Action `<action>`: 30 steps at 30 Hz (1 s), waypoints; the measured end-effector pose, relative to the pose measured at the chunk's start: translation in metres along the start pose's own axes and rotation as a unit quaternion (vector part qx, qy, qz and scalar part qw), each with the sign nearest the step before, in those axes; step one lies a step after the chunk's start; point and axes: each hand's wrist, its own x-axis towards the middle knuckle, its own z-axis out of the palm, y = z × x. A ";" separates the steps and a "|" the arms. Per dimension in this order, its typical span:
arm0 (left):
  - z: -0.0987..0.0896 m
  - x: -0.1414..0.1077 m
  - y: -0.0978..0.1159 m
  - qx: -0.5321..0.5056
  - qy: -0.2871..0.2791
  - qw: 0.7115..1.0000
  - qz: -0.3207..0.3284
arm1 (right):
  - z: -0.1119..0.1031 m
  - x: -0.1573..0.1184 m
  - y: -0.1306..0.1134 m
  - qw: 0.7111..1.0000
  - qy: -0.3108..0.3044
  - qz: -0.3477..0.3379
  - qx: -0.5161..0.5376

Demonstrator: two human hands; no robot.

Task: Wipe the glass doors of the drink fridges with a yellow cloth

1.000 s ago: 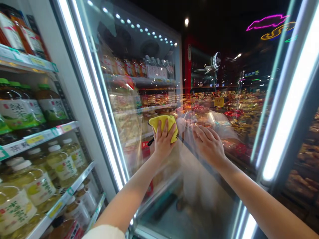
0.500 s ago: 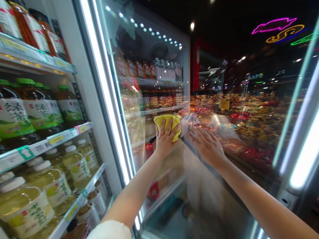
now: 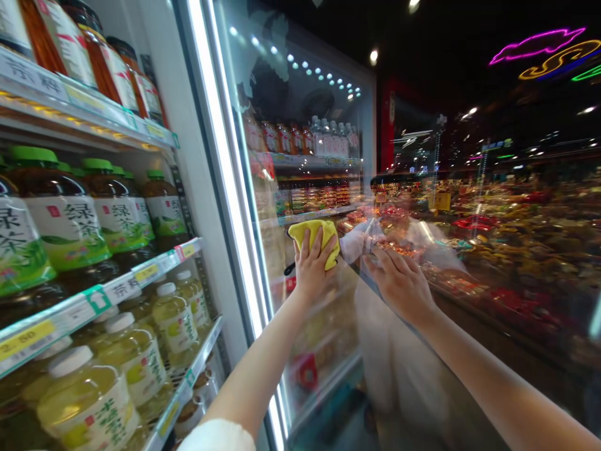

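My left hand (image 3: 312,268) presses a yellow cloth (image 3: 322,235) against the glass door (image 3: 328,326), fingers spread over it. A dark loop sticks out at the cloth's lower left. To the right, my right hand (image 3: 401,282) holds nothing; its fingers are stretched out and appear to lie against the glass, and I cannot tell whether the fingertips grip an edge. Reflections of shelves and of a pale-clothed figure show in the glass around both hands.
On the left, a lit cooler shelf (image 3: 113,291) carries green-capped tea bottles (image 3: 66,213). White-capped pale yellow bottles (image 3: 89,401) stand below it, amber bottles (image 3: 113,69) above. A bright light strip (image 3: 235,188) runs beside the glass. Neon shapes (image 3: 539,47) glow at upper right.
The view has shifted left, bringing more of the shelves into sight and carrying the right-hand light strip out. The cloth and left hand stay nearly in place; the right hand sits slightly lower and farther right.
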 end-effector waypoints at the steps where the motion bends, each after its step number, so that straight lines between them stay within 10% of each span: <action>1: -0.003 0.008 -0.006 0.000 0.013 1.000 -0.015 | 0.002 0.005 -0.003 1.000 0.004 -0.006 0.004; 6: 0.000 -0.001 -0.029 -0.038 0.096 0.979 -0.174 | 0.007 0.017 -0.014 0.999 0.028 -0.014 0.028; 12: 0.004 -0.012 -0.032 -0.042 0.055 0.993 -0.093 | 0.010 0.039 -0.030 0.995 0.018 -0.075 0.067; 19: 0.009 -0.006 -0.059 -0.048 0.160 0.959 -0.230 | 0.019 0.048 -0.037 0.997 0.018 -0.052 0.057; 30: 0.012 -0.013 -0.098 -0.057 0.159 0.961 -0.217 | 0.023 0.039 -0.039 0.996 0.038 -0.040 0.066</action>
